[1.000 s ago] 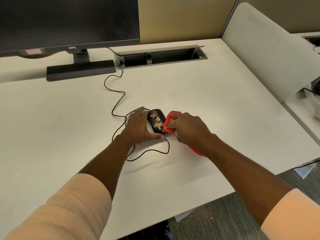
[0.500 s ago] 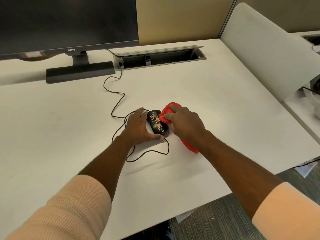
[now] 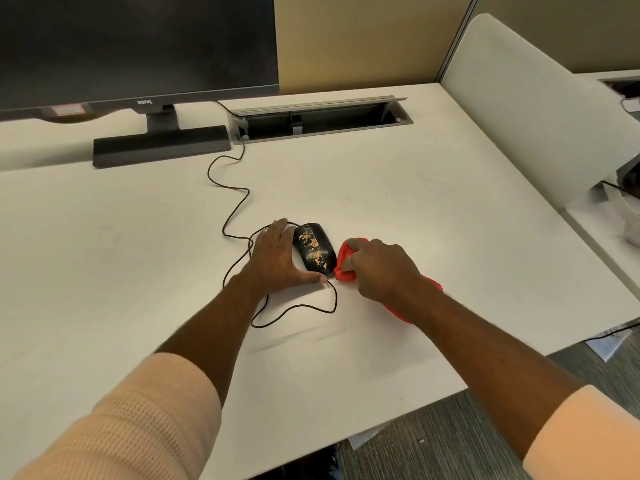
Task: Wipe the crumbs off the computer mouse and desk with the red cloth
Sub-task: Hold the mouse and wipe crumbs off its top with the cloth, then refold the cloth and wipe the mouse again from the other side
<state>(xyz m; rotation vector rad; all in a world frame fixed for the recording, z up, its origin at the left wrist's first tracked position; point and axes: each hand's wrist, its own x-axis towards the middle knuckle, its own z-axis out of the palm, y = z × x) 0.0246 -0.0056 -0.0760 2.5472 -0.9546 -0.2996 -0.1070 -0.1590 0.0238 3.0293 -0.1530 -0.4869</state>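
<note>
A black wired computer mouse (image 3: 314, 247) lies on the white desk (image 3: 398, 202), its top speckled with orange crumbs. My left hand (image 3: 277, 259) grips it from its left side, thumb along its near end. My right hand (image 3: 382, 268) is bunched on the red cloth (image 3: 344, 261), which rests on the desk just right of the mouse, touching its near right edge. The cloth's tail shows beneath my right wrist. The mouse's top is uncovered.
The mouse cable (image 3: 235, 202) loops around my left wrist and runs back to an open cable tray (image 3: 322, 119). A dark monitor (image 3: 138, 46) on its stand (image 3: 161, 145) sits at the back left. A white divider panel (image 3: 530, 105) borders the desk's right side.
My right hand pushed the red cloth up over the mouse's top, then drew it back to the right side, off the mouse. My left hand kept holding the mouse in place.
</note>
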